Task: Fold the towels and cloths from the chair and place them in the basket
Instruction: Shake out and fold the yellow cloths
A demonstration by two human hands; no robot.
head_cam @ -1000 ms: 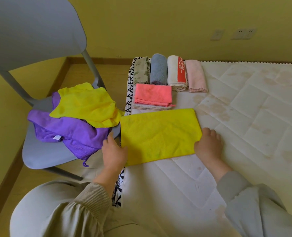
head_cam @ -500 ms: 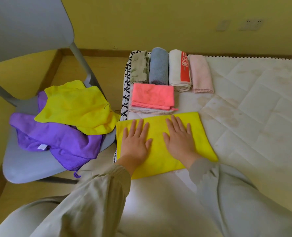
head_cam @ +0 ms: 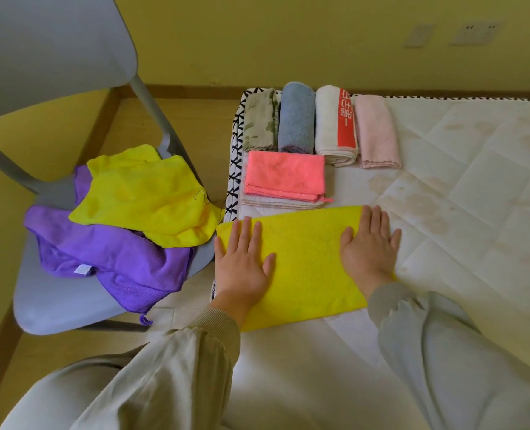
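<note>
A yellow cloth (head_cam: 304, 262), folded into a rectangle, lies flat on the white mattress (head_cam: 462, 212) at its near left edge. My left hand (head_cam: 242, 262) presses flat on the cloth's left end with straight fingers. My right hand (head_cam: 369, 246) presses flat on its right end, fingers spread. On the grey chair (head_cam: 56, 299) to the left lie a loose yellow cloth (head_cam: 146, 200) on top of a crumpled purple cloth (head_cam: 111, 256). No basket is in view.
Just beyond the yellow cloth a folded coral cloth (head_cam: 285, 175) lies on a pale folded one. Behind it, in a row, lie a floral cloth (head_cam: 259, 124), a blue towel (head_cam: 298, 119), a white towel with a red band (head_cam: 335, 125) and a pink cloth (head_cam: 377, 131). The wall is close behind.
My hands went from the cloth's near corners onto its top, side by side, and have now slid apart to its two ends, smoothing it flat.
</note>
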